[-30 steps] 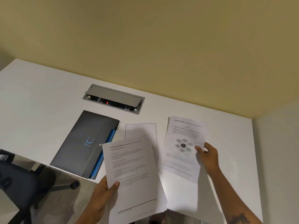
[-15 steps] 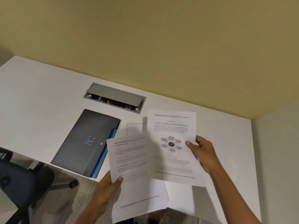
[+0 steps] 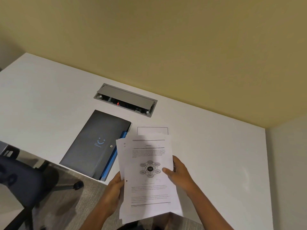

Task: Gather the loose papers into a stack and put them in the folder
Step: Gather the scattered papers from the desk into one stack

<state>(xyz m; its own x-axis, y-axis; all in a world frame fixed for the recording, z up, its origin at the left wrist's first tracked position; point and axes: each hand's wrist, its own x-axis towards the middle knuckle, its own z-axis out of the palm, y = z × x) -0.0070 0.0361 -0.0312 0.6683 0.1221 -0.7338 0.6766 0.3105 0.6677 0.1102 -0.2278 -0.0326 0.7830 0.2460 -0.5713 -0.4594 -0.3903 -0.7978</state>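
Both my hands hold a stack of printed papers (image 3: 149, 188) above the desk's front edge. The top sheet shows a round diagram and text. My left hand (image 3: 114, 190) grips the stack's left edge, and my right hand (image 3: 178, 171) pinches its right edge with the thumb on the top sheet. One more sheet (image 3: 152, 130) with a thin black border lies flat on the white desk (image 3: 216, 155) just beyond the stack, partly hidden by it. The dark grey folder (image 3: 94, 143) with a blue smile logo and blue inner edge lies closed to the left of the stack.
A grey cable hatch (image 3: 126, 99) with a red light is sunk into the desk behind the folder. A dark office chair (image 3: 25, 180) stands at the lower left over grey carpet. A yellow wall runs behind the desk, and a pale wall closes it on the right.
My right hand carried the diagram sheet left and laid it on top of the papers in my left hand. Both hands now hold one stack.
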